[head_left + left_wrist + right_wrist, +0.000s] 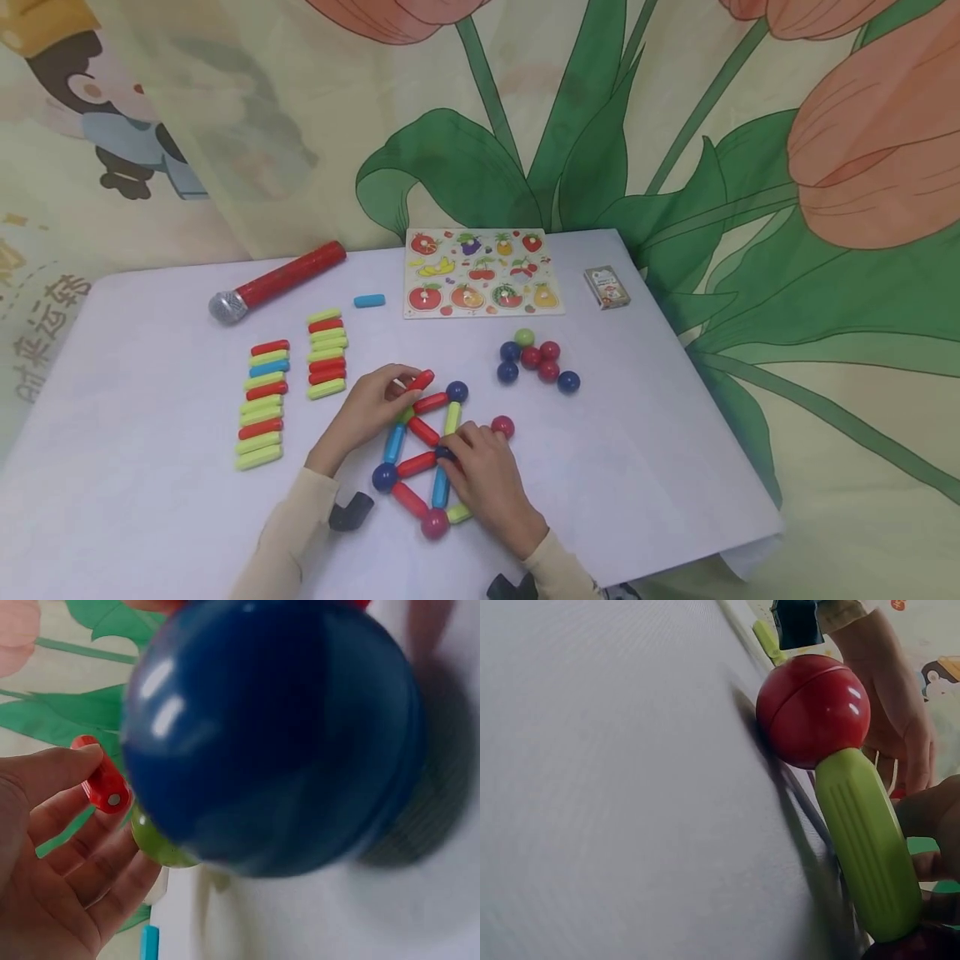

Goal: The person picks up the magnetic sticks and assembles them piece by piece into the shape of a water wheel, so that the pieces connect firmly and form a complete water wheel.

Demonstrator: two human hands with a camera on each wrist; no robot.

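Note:
My left hand (372, 407) pinches a red rod (422, 381) between thumb and fingers, tilted up over a green ball (407, 414). In the left wrist view, a silvery dot marks the end of this red rod (105, 780). A large blue ball (270, 735) fills the middle there. My right hand (491, 479) holds a dark blue ball (445, 452) between thumb and fingers, partly hidden by them. Red, blue and yellow-green rods join the balls into a lattice of triangles. A yellow-green rod (868, 844) meets a red ball (814, 712) in the right wrist view.
Two columns of rods (261, 414) lie to the left, with a lone blue rod (369, 301) behind. Loose balls (531, 358) cluster at the right. Farther back are a red microphone-shaped object (288, 279), a fruit picture board (483, 273) and a small box (607, 287).

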